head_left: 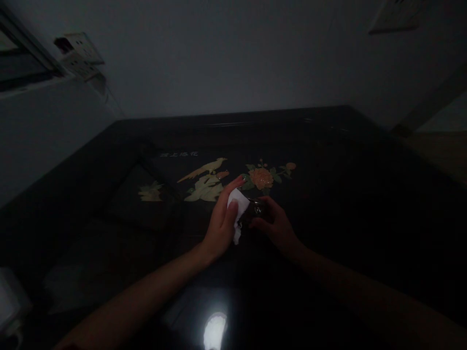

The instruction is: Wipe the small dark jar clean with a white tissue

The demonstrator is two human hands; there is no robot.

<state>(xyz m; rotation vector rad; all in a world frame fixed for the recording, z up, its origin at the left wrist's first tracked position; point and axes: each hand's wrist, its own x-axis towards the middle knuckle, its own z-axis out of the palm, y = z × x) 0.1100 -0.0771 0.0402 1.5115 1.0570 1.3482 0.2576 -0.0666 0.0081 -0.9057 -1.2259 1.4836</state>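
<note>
The scene is very dark. My left hand holds a small white tissue or cloth between thumb and fingers, pressed against a small dark shiny object. My right hand grips that object from the right; what the object is I cannot make out. Both hands hover over a black lacquered table inlaid with a bird and an orange flower.
A light reflects as a bright spot on the table's near edge. Wall sockets sit at the upper left on the pale wall. A pale object lies at the lower left. Floor shows at the far right.
</note>
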